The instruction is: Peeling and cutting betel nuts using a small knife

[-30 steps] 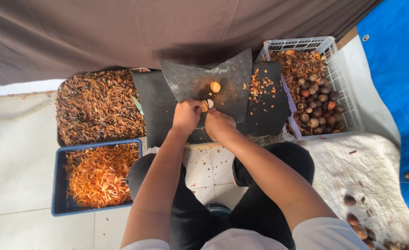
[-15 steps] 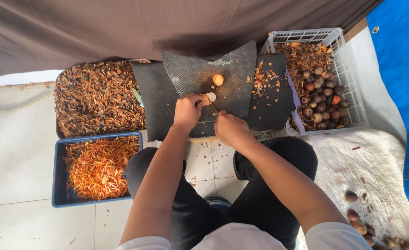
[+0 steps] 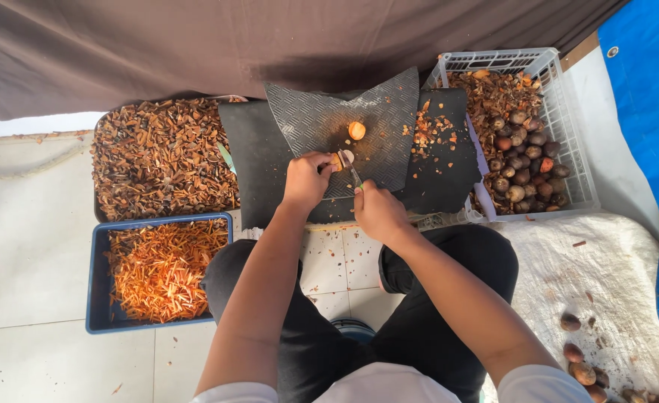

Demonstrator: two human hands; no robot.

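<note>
The left hand (image 3: 305, 181) is closed around a small nut (image 3: 342, 158), pinning it near the front edge of the grey ribbed mat (image 3: 307, 112); in this position the pale cut face is turned toward the blade. The right hand (image 3: 378, 213) is wrapped tight around the handle of a knife (image 3: 350, 170), whose blade angles up to touch the nut. The ribbed surface probably serves to stop slipping during cutting.

A second, peeled nut (image 3: 356, 130) lies apart near the mat centre. Orange peelings (image 3: 434, 123) are scattered along the right edge of the black mat (image 3: 456, 175) beneath.

The white crate (image 3: 568, 112), at the right, holds whole brown nuts within reach of the knife hand. The blue tray (image 3: 94, 298), front left, holds orange shreds. A dark tray (image 3: 157, 157) behind it holds brown husk pieces. No labels or signs are visible.
</note>
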